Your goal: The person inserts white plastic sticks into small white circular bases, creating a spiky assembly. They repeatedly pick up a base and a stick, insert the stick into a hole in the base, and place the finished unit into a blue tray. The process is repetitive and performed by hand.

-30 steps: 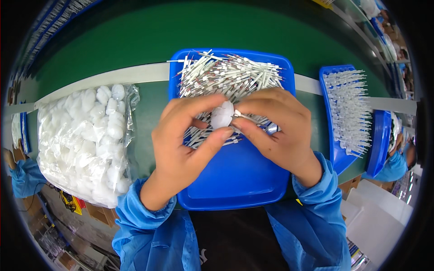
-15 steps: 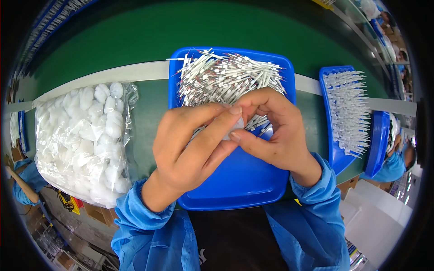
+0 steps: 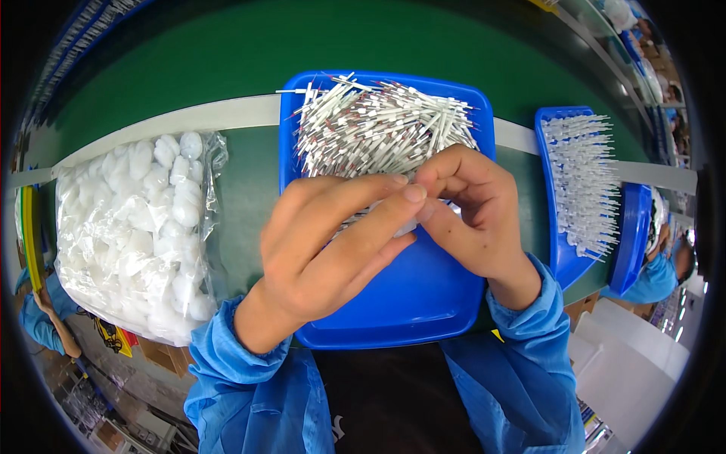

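Note:
Both hands meet over a blue tray (image 3: pixel 393 321). My left hand (image 3: pixel 325 242) is closed, its fingers curled round a small whitish translucent piece (image 3: pixel 408 228) that is mostly hidden. Thumb and forefinger of my right hand (image 3: pixel 473 219) are pinched together, touching the left fingertips; whatever lies between them is too small or covered to make out. Just beyond the hands, a heap of thin white sticks (image 3: pixel 386 125), some with reddish parts, fills the tray's far half. The tray's near half shows bare blue plastic.
To the left lies a clear plastic bag (image 3: pixel 136 238) full of white rounded pieces. At right, another blue tray (image 3: pixel 563 261) holds rows of white sticks, with a further blue tray (image 3: pixel 631 242) beside it. Other people in blue sleeves (image 3: pixel 658 280) work at both sides.
My hands have shifted slightly to the right, and the left fingers now cover more of the whitish piece. At far left, a person's arm has moved beside a yellow-green edge.

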Action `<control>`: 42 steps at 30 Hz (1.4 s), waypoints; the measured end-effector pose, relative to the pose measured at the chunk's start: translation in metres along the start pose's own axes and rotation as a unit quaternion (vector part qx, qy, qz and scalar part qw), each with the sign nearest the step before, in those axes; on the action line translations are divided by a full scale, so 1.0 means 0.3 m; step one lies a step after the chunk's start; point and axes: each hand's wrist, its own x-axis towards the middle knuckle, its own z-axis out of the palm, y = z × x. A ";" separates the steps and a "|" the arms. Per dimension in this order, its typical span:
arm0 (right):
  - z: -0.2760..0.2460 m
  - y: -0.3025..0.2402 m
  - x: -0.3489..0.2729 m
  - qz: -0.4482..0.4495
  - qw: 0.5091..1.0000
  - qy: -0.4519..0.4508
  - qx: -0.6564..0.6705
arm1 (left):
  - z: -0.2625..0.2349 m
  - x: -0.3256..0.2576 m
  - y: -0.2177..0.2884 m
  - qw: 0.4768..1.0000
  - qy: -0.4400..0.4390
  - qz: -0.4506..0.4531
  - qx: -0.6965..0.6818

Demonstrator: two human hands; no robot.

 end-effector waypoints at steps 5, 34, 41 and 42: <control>-0.030 -0.010 -0.039 -0.066 0.970 0.002 -0.233 | -0.028 -0.014 -0.047 0.987 0.019 -0.076 -0.142; 0.010 -0.003 0.024 -0.113 0.961 0.035 -0.248 | -0.029 -0.002 -0.009 0.849 0.047 -0.365 -0.380; 0.020 0.008 0.009 -0.112 0.951 0.079 -0.279 | -0.023 -0.008 -0.005 0.846 0.074 -0.381 -0.366; 0.023 0.007 0.006 -0.106 0.951 0.082 -0.279 | -0.025 -0.006 -0.007 0.868 0.061 -0.367 -0.330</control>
